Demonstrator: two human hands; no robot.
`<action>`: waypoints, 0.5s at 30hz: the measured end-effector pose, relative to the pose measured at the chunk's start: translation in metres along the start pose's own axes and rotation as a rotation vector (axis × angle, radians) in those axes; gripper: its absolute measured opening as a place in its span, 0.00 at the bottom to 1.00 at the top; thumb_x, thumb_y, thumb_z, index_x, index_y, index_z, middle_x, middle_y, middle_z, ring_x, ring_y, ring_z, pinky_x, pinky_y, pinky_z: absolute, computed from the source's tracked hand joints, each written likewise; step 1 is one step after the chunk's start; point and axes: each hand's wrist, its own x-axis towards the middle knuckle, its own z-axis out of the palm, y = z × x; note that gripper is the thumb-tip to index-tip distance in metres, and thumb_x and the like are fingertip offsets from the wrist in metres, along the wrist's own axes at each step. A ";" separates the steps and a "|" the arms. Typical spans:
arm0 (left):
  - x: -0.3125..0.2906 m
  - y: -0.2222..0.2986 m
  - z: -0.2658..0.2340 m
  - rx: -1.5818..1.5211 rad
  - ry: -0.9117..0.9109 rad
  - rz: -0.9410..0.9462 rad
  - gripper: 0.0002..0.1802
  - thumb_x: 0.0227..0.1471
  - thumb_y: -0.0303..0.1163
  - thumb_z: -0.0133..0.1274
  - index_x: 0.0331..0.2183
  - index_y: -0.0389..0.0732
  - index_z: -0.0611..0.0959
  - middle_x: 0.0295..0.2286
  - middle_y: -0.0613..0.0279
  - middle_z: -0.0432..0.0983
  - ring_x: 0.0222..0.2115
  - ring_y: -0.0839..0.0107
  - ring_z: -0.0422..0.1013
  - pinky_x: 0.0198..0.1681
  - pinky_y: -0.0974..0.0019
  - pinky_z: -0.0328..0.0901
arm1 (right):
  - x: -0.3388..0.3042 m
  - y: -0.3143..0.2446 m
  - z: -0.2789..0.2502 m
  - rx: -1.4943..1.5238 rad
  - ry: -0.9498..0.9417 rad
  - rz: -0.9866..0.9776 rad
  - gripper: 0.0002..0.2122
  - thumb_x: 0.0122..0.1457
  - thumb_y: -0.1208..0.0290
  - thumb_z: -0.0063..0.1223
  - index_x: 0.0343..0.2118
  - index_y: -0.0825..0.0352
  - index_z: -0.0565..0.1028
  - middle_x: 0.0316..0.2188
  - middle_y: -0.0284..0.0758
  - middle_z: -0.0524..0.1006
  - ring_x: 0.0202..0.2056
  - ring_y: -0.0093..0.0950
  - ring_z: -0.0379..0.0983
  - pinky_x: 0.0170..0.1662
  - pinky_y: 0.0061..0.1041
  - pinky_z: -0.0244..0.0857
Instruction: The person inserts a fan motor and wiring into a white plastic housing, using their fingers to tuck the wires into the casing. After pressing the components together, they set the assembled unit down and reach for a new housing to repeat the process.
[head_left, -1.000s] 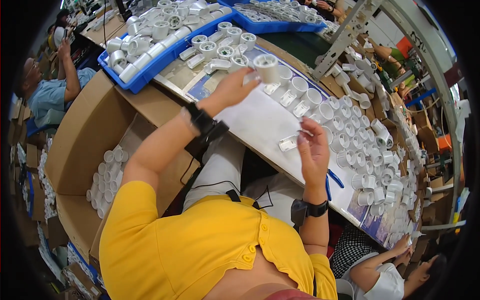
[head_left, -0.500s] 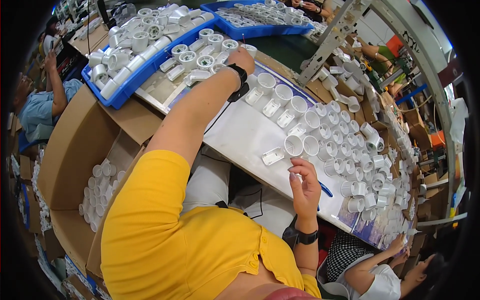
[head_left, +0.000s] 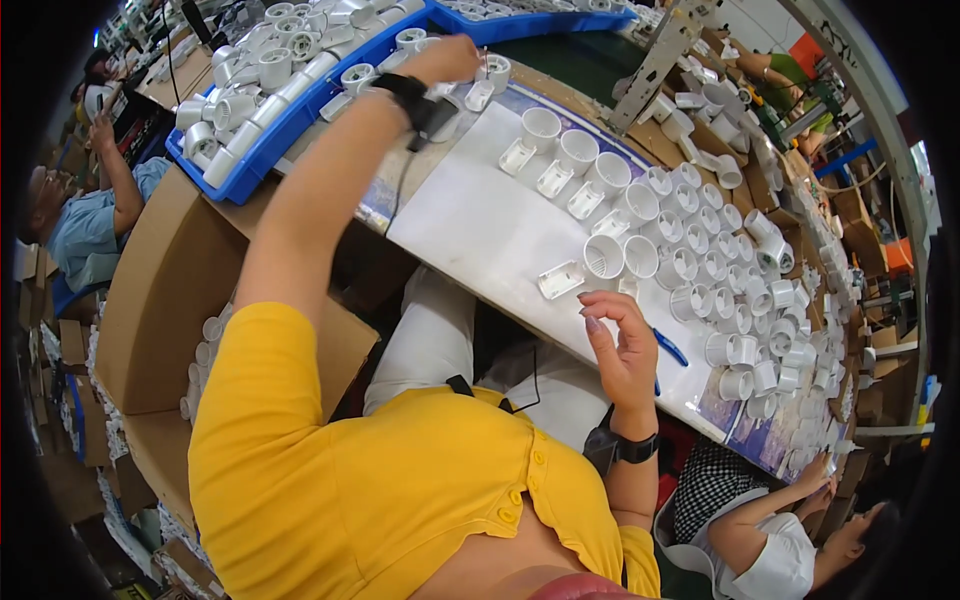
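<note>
My left arm stretches across to the far left of the table. My left hand [head_left: 447,62], back up and slightly smeared, hovers by a white round plastic cup [head_left: 494,72] with a small white rectangular housing [head_left: 479,95] beside it. Its fingers look pinched; a thin upright sliver shows near their tips, too fine to name. More white cups lie partly hidden behind that hand and wrist. My right hand [head_left: 625,345] is raised over the table's near edge, fingers loosely curled and apart from the thumb, holding nothing. Nearest to it are a white rectangular housing [head_left: 561,279] and a ribbed white cup [head_left: 603,257].
Rows of white cups [head_left: 700,265] crowd the table's right side. Blue-handled pliers [head_left: 670,347] lie beside my right hand. A blue bin [head_left: 240,187] of white parts stands at the far left, with a cardboard box [head_left: 150,300] nearer. A co-worker [head_left: 765,550] sits at the lower right.
My left hand has moved left from beside the end cup, and its forearm now covers more of the left cups. The view has shifted slightly; my right hand keeps its pose.
</note>
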 end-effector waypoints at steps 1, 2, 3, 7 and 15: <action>-0.007 -0.023 -0.009 -0.166 0.003 -0.001 0.21 0.47 0.41 0.57 0.40 0.38 0.78 0.36 0.48 0.78 0.37 0.51 0.74 0.41 0.58 0.69 | -0.001 0.001 -0.001 0.018 -0.020 0.001 0.05 0.57 0.80 0.48 0.36 0.70 0.74 0.41 0.37 0.74 0.45 0.27 0.68 0.52 0.24 0.58; -0.015 -0.038 -0.019 -0.335 0.006 0.004 0.24 0.44 0.42 0.60 0.42 0.39 0.77 0.39 0.48 0.77 0.37 0.52 0.74 0.42 0.59 0.68 | -0.002 0.002 -0.001 0.033 -0.035 0.003 0.05 0.57 0.80 0.48 0.36 0.70 0.74 0.40 0.37 0.74 0.45 0.27 0.69 0.51 0.24 0.58; -0.026 -0.047 -0.019 -0.330 -0.002 0.005 0.24 0.44 0.42 0.60 0.42 0.39 0.77 0.39 0.48 0.77 0.37 0.52 0.74 0.42 0.59 0.68 | -0.002 0.003 0.001 0.047 -0.049 0.004 0.05 0.57 0.80 0.49 0.36 0.70 0.74 0.39 0.37 0.75 0.44 0.27 0.69 0.51 0.23 0.59; -0.079 -0.033 -0.015 -0.047 -0.049 0.189 0.35 0.40 0.39 0.64 0.51 0.44 0.71 0.45 0.50 0.74 0.45 0.53 0.69 0.49 0.57 0.64 | -0.001 0.004 0.014 0.186 -0.067 0.059 0.05 0.58 0.80 0.49 0.36 0.71 0.74 0.38 0.36 0.75 0.43 0.26 0.70 0.50 0.23 0.59; -0.080 -0.017 0.005 0.337 -0.144 0.184 0.41 0.38 0.44 0.64 0.55 0.52 0.70 0.44 0.51 0.74 0.51 0.51 0.62 0.54 0.54 0.58 | -0.017 -0.004 0.015 0.070 -0.050 -0.026 0.05 0.57 0.78 0.51 0.35 0.68 0.76 0.36 0.35 0.77 0.40 0.27 0.71 0.46 0.23 0.63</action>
